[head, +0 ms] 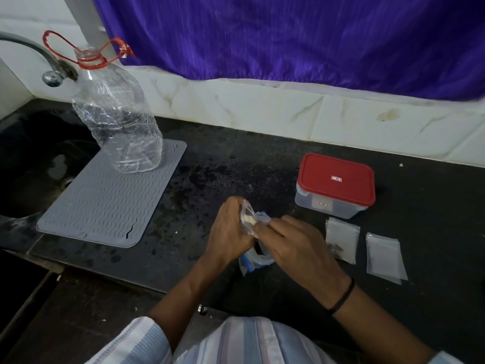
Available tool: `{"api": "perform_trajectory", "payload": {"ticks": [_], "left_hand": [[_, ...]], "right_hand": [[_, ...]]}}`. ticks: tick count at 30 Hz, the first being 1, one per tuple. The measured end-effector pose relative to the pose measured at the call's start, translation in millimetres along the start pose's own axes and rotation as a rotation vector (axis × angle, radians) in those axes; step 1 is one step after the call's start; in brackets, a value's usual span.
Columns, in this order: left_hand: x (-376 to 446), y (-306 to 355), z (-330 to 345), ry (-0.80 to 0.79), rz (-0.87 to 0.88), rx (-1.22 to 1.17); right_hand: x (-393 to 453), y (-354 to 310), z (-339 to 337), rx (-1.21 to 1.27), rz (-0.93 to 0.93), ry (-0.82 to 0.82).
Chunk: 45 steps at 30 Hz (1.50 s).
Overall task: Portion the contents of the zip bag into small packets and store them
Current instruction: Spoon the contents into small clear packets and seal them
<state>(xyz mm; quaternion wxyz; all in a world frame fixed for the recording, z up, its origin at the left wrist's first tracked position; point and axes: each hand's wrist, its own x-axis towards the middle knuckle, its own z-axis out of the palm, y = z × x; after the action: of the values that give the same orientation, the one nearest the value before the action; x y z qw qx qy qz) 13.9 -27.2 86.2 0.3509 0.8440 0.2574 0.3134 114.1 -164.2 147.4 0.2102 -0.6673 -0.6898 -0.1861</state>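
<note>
A clear zip bag [248,264] with a blue slider lies crumpled on the black counter under both my hands. My left hand [227,229] grips a small clear packet [248,215], held upright. My right hand [294,244] pinches the packet's open edge from the right. Two more small packets lie flat to the right: one [341,240] with a few dark bits in its bottom, and one [385,256] that looks empty. A clear box with a red lid [337,181], closed, stands behind them.
A grey ribbed mat [105,203] lies at the left with an open crumpled plastic bottle [118,119] on its far corner. A sink [31,166] and tap [39,56] are beyond it. A tiled wall and purple curtain [288,35] bound the back.
</note>
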Motion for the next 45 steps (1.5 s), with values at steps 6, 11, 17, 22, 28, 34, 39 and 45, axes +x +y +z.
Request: {"api": "perform_trajectory", "payload": {"ticks": [6, 11, 17, 22, 28, 34, 39, 45], "left_hand": [[2, -5, -7, 0.031, -0.166, -0.024], [0, -8, -7, 0.069, -0.253, -0.084], [2, 5, -7, 0.053, -0.229, -0.097], [5, 25, 1, -0.03, -0.219, -0.06], [5, 46, 12, -0.108, -0.101, 0.013], [2, 49, 19, -0.165, -0.101, -0.161], [3, 46, 27, -0.251, -0.099, -0.22], [-1, 41, 46, -0.34, -0.125, -0.274]], "right_hand": [[-26, 11, -1, 0.133, 0.337, 0.209], [-54, 19, 37, 0.211, 0.56, -0.139], [-68, 18, 58, 0.204, 0.554, -0.285], [-32, 16, 29, 0.619, 0.62, -0.135], [-6, 15, 26, 0.893, 0.827, 0.029], [-15, 14, 29, 1.026, 0.953, 0.316], [-21, 7, 31, 0.983, 1.031, 0.525], [-33, 9, 46, 0.992, 1.231, 0.621]]}}
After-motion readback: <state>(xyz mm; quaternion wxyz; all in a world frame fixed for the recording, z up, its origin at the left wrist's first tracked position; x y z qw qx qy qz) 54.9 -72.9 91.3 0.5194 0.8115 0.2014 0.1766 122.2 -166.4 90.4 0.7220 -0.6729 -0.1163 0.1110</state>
